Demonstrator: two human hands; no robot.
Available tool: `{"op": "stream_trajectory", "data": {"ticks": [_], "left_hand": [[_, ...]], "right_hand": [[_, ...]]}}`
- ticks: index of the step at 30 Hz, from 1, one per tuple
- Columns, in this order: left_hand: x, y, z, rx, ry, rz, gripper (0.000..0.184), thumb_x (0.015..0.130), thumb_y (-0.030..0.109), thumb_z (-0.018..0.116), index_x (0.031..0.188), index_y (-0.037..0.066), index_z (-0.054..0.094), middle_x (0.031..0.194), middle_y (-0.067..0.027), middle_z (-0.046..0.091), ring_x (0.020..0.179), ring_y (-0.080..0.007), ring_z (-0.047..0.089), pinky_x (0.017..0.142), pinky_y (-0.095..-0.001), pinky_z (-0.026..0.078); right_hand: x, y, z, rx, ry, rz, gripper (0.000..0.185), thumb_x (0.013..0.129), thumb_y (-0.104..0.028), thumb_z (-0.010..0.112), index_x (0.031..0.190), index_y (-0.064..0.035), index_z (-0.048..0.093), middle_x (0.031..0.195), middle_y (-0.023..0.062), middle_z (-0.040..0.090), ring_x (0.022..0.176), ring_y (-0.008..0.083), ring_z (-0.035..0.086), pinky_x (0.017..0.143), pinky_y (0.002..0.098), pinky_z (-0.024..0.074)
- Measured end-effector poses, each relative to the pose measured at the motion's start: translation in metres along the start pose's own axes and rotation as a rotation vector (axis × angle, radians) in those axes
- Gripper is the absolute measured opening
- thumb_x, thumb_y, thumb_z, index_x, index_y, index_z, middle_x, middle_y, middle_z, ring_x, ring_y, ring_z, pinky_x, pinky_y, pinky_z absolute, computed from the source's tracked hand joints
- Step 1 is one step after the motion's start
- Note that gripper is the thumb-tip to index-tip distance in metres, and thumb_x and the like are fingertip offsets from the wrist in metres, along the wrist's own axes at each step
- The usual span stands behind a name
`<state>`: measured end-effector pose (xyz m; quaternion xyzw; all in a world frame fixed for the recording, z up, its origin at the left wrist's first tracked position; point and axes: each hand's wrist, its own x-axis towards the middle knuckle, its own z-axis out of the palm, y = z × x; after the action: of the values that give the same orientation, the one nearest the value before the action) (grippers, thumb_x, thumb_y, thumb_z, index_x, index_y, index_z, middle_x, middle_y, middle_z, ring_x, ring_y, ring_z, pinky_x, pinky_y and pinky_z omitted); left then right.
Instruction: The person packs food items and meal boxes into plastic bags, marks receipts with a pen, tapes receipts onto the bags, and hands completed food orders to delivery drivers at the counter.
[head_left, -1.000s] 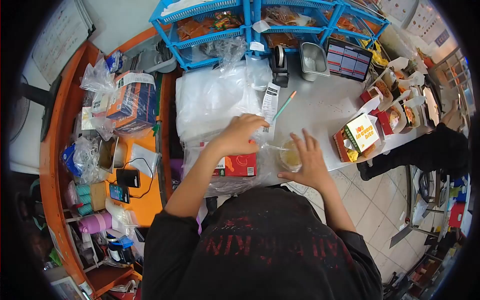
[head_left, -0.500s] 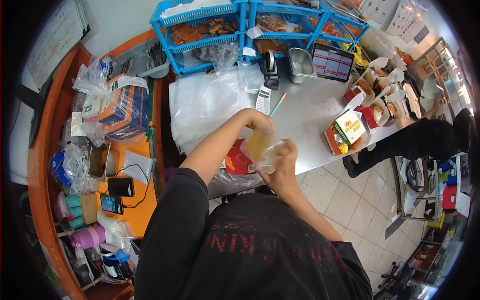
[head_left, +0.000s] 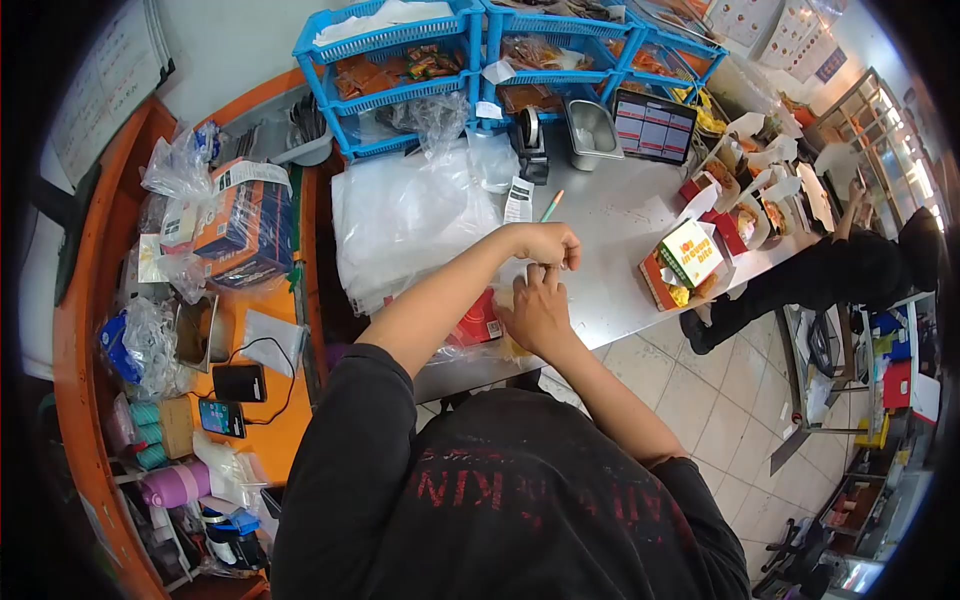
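My left hand is closed, its fingers curled above the steel counter, and what they pinch is too small to make out. Just below it, my right hand is closed over a clear bag with yellowish contents, which it mostly hides. The fingertips of my right hand reach up close to my left hand. Beside my right hand is a red box in clear plastic, partly behind my left forearm. A stack of clear plastic bags lies beyond that forearm. A receipt and a green pencil lie beyond my left hand.
Blue baskets of packets stand at the back, near a metal container and a tablet. Open food boxes line the right side. Another person's dark-clothed arm is at the right. An orange shelf holds phones.
The clear bag with yellowish contents was lifted from the counter between both hands, then lowered beside the red box. My left hand has moved right, above my right hand.
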<state>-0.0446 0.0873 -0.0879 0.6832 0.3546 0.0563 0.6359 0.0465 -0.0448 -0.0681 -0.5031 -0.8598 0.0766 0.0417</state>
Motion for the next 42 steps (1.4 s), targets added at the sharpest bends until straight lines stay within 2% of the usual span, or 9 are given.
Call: {"op": "stream_trajectory", "data": {"ticks": [6, 14, 17, 22, 24, 29, 34, 37, 42], "left_hand": [[-0.026, -0.024, -0.002, -0.065, 0.42, 0.227, 0.02, 0.067, -0.007, 0.061, 0.085, 0.001, 0.061, 0.079, -0.0053, 0.063, 0.072, -0.0128, 0.059, 0.062, -0.026, 0.047], [-0.041, 0.045, 0.033, -0.151, 0.22, 0.27, 0.03, 0.069, -0.009, 0.054, 0.097, 0.001, 0.057, 0.095, -0.0114, 0.063, 0.092, -0.0193, 0.063, 0.081, -0.0335, 0.049], [-0.098, 0.08, 0.053, 0.464, 0.714, 0.35, 0.046, 0.067, -0.003, 0.053, 0.112, 0.002, 0.053, 0.118, -0.0182, 0.053, 0.119, -0.0273, 0.049, 0.099, -0.0424, 0.039], [-0.114, 0.033, 0.086, 0.819, 0.934, -0.357, 0.097, 0.064, 0.041, 0.078, 0.142, 0.007, 0.032, 0.15, -0.018, 0.021, 0.14, -0.0416, 0.01, 0.112, -0.0578, 0.008], [-0.09, -0.007, 0.092, 0.708, 1.032, -0.443, 0.116, 0.055, 0.06, 0.078, 0.145, 0.007, 0.028, 0.152, -0.0183, 0.019, 0.14, -0.0446, 0.008, 0.11, -0.0632, 0.003], [-0.092, -0.033, 0.088, 0.534, 1.008, -0.491, 0.115, 0.053, 0.06, 0.078, 0.142, 0.004, 0.032, 0.147, -0.0234, 0.028, 0.138, -0.0473, 0.016, 0.105, -0.0701, 0.005], [-0.091, -0.028, 0.093, 0.648, 1.023, -0.472, 0.115, 0.054, 0.06, 0.078, 0.142, 0.004, 0.03, 0.146, -0.0204, 0.03, 0.137, -0.0442, 0.02, 0.105, -0.0662, 0.012], [-0.098, -0.033, 0.076, 0.577, 0.993, -0.456, 0.11, 0.055, 0.055, 0.079, 0.141, 0.004, 0.032, 0.143, -0.0197, 0.033, 0.134, -0.0418, 0.026, 0.102, -0.0635, 0.018], [-0.12, -0.036, 0.064, 0.595, 0.919, -0.33, 0.092, 0.065, 0.042, 0.077, 0.137, 0.001, 0.036, 0.139, -0.0195, 0.037, 0.128, -0.0371, 0.037, 0.091, -0.0571, 0.036]], "right_hand": [[-0.013, 0.018, 0.029, 0.652, 0.49, -0.004, 0.048, 0.075, -0.016, 0.072, 0.114, 0.0019, 0.052, 0.114, 0.0227, 0.047, 0.116, 0.0401, 0.041, 0.094, 0.0463, 0.0398], [0.037, 0.026, 0.064, 0.329, 0.498, -0.289, 0.04, 0.072, -0.008, 0.069, 0.11, -0.0006, 0.059, 0.104, 0.0217, 0.06, 0.107, 0.0382, 0.054, 0.09, 0.043, 0.0414], [0.008, 0.047, 0.0, 0.821, 0.068, -0.254, 0.037, 0.072, -0.006, 0.067, 0.108, -0.0003, 0.06, 0.098, 0.0193, 0.062, 0.099, 0.0356, 0.059, 0.083, 0.042, 0.044], [-0.012, 0.06, 0.026, 0.659, 0.642, -0.126, 0.023, 0.071, -0.003, 0.069, 0.092, -0.0009, 0.058, 0.075, 0.0115, 0.057, 0.066, 0.0251, 0.057, 0.063, 0.0346, 0.0458], [-0.005, 0.07, 0.035, 1.006, 0.383, -0.007, 0.02, 0.072, -0.002, 0.07, 0.082, -0.0017, 0.052, 0.072, 0.0093, 0.053, 0.061, 0.0207, 0.05, 0.06, 0.0309, 0.0427], [-0.016, 0.085, 0.042, 0.95, 0.391, 0.18, 0.055, 0.072, -0.012, 0.073, 0.115, 0.0033, 0.04, 0.112, 0.016, 0.039, 0.105, 0.0237, 0.039, 0.089, 0.0338, 0.0355], [-0.001, 0.119, 0.089, 1.211, -0.267, 0.434, 0.018, 0.08, -0.012, 0.059, 0.087, 0.0039, 0.056, 0.071, 0.0103, 0.054, 0.063, 0.0209, 0.053, 0.058, 0.0323, 0.0438], [-0.006, 0.118, -0.015, 1.039, -0.594, 0.153, 0.01, 0.078, -0.001, 0.05, 0.085, 0.0009, 0.057, 0.059, 0.0053, 0.052, 0.046, 0.014, 0.052, 0.041, 0.0296, 0.0414], [0.012, 0.065, -0.138, 1.05, -0.123, 0.189, 0.019, 0.077, 0.009, 0.048, 0.092, -0.0023, 0.05, 0.068, 0.0017, 0.048, 0.053, 0.0083, 0.047, 0.047, 0.0217, 0.0383]]}}
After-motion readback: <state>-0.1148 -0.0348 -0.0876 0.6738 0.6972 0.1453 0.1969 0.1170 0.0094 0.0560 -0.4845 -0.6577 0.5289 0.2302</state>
